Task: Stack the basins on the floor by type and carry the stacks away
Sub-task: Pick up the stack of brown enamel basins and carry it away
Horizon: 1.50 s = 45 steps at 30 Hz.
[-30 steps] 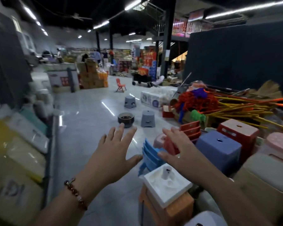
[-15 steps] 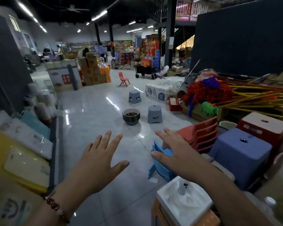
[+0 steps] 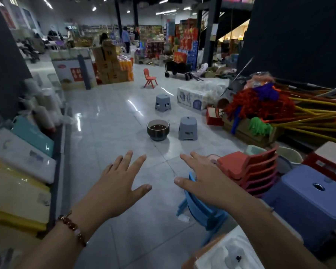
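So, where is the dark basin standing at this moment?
In the head view the dark basin stands on the floor near the middle, just left of a grey stool and beyond both outstretched hands.

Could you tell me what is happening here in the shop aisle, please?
A person stands in a shop aisle with the left hand and right hand held out, fingers spread, holding nothing. Ahead on the tiled floor sits a dark basin beside a grey stool, untouched. Stacked chairs and stools crowd the right side.
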{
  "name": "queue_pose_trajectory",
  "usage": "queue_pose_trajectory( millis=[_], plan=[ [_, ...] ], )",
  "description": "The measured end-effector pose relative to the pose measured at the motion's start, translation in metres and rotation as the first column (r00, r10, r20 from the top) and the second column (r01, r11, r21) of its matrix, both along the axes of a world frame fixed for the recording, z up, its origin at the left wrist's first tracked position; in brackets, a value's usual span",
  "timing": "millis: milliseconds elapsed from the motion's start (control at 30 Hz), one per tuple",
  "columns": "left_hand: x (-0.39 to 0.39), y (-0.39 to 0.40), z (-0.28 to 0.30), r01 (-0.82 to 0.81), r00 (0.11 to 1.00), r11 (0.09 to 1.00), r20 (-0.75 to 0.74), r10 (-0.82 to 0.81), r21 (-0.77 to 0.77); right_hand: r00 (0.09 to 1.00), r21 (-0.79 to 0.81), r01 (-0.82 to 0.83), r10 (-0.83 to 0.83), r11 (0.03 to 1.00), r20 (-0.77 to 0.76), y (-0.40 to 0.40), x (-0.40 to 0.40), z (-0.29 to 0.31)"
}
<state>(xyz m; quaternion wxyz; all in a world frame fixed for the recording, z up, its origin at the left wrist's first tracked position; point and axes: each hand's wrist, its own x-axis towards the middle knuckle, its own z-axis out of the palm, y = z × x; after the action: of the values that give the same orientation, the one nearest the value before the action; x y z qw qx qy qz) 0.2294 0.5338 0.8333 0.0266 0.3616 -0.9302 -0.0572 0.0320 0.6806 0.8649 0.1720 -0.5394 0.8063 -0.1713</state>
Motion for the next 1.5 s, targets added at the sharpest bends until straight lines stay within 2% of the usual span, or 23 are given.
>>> queue_pose_trajectory(
  millis=[400, 667, 900, 1133, 1500],
  plan=[
    [0.002, -0.225, -0.01, 0.086, 0.991, 0.996, 0.104, -0.086, 0.008, 0.997, -0.014, 0.055, -0.054, 0.998, 0.048, -0.234, 0.018, -0.017],
    [-0.025, -0.337, -0.022, 0.138, 0.981, 0.99, 0.136, -0.14, 0.022, 0.993, 0.052, 0.112, -0.114, 0.992, 0.036, -0.337, -0.004, -0.038],
    [-0.071, -0.435, -0.035, 0.132, 0.977, 0.99, 0.163, -0.14, 0.057, 0.989, 0.075, 0.123, -0.129, 0.99, 0.073, -0.432, -0.058, -0.061],
    [-0.166, -0.54, -0.048, 0.116, 0.969, 0.99, 0.213, -0.13, 0.078, 0.989, 0.113, 0.101, -0.112, 0.988, 0.095, -0.534, -0.154, -0.082],
    [-0.279, -0.681, -0.076, 0.026, 0.969, 0.984, 0.238, -0.068, 0.175, 1.0, 0.242, -0.004, 0.003, 0.97, 0.006, -0.683, -0.272, -0.086]
  ],
)
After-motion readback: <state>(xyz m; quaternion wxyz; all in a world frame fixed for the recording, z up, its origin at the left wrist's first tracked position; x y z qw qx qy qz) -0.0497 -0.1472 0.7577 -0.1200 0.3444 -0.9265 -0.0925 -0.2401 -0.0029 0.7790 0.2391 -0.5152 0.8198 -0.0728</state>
